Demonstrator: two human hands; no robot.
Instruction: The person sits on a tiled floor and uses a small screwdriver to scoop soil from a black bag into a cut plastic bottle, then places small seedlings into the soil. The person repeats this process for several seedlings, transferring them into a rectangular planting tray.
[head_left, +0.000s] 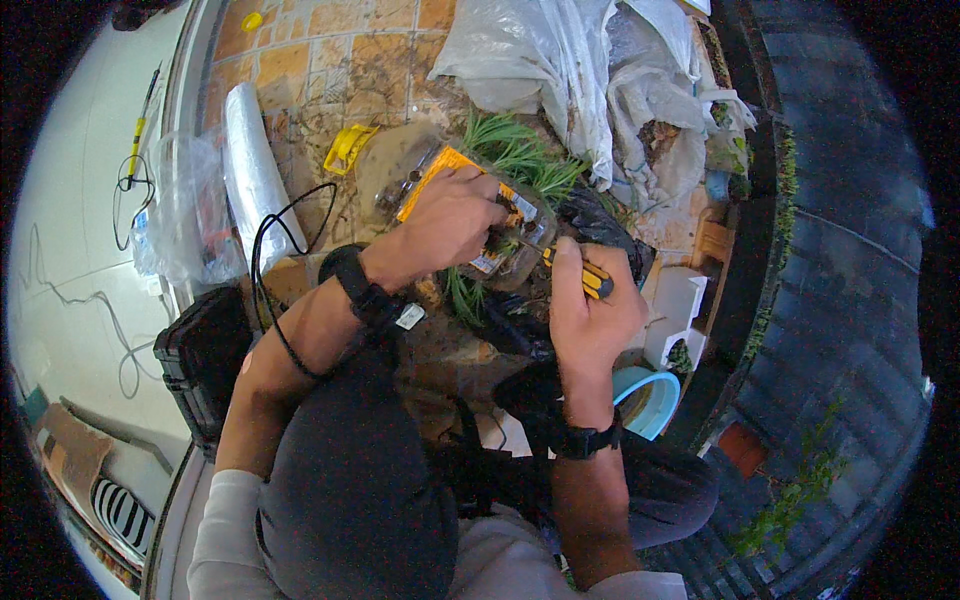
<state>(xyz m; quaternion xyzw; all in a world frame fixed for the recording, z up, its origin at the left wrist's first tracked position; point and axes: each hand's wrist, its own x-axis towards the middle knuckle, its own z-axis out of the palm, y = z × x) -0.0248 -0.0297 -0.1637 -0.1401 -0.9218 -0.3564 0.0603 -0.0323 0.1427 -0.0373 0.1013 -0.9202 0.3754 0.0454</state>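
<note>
My left hand (459, 214) grips a large clear plastic bottle (394, 161) that lies on its side, fingers over its orange label. A yellow plastic handle (349, 148) sits at the bottle's neck end. My right hand (600, 304) is closed around the yellow-and-black handle of a screwdriver (592, 281). Its thin shaft points at the bottle's base end; whether the tip is through the wall cannot be made out. Long green leaves of a plant (525, 154) spread behind the bottle and show below it. Crumpled black plastic (514, 322) lies under and beside the bottle.
White plastic sacks (517, 60) lie at the back on soiled orange tiles (375, 56). To the left are a clear plastic roll (259, 165), a clear bag (191, 202) and a black case (206, 367). A light-blue basin (660, 405) and white foam piece (673, 307) stand right.
</note>
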